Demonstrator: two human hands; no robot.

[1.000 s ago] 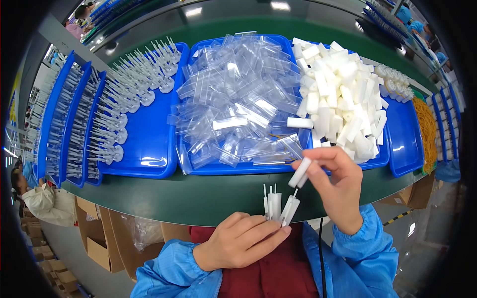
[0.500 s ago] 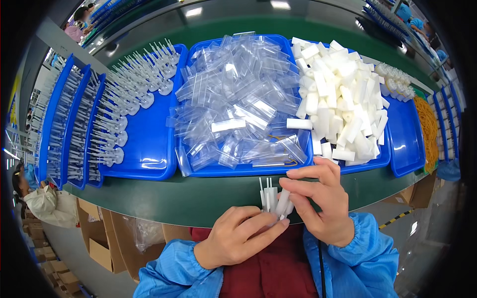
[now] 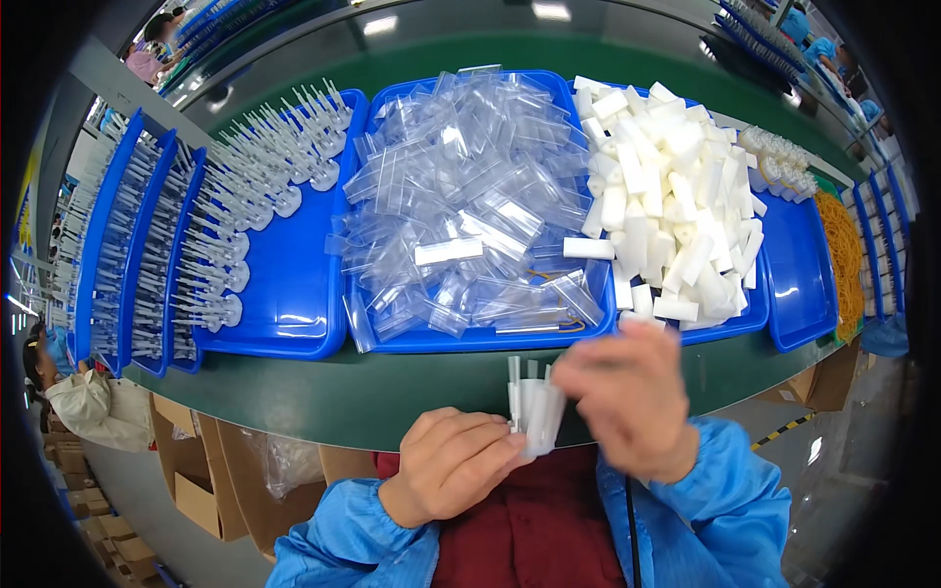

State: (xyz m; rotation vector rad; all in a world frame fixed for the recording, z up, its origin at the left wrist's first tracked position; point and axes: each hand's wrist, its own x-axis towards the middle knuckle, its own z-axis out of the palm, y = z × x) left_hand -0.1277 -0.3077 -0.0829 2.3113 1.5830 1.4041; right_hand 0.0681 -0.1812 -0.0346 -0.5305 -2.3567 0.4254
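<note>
Just above the table's front edge, my left hand (image 3: 456, 463) is closed around the lower end of a white pronged plastic part (image 3: 536, 416). Its thin prongs point up, and thicker white cylinders, which look like foam tubes, stand around them. My right hand (image 3: 627, 397) is beside the part's right side, smeared by motion, so its fingers cannot be made out. Straight ahead is a blue tray (image 3: 461, 340) heaped with clear plastic sleeves (image 3: 461, 186). To its right, white foam tubes (image 3: 676, 206) pile up in another blue tray (image 3: 725, 326).
Rows of similar pronged parts (image 3: 230, 225) stand in a left tray (image 3: 294, 284), with more trays (image 3: 137, 255) tilted at far left. Orange rubber bands (image 3: 840, 255) and yellowish-white pieces (image 3: 779, 162) lie at right. Cardboard boxes (image 3: 201, 470) stand below the table. A person (image 3: 98, 402) is at far left.
My right hand has moved slightly up and away from the part's top, now blurred. My left hand has shifted a little left and down, and the part stands more upright, more exposed.
</note>
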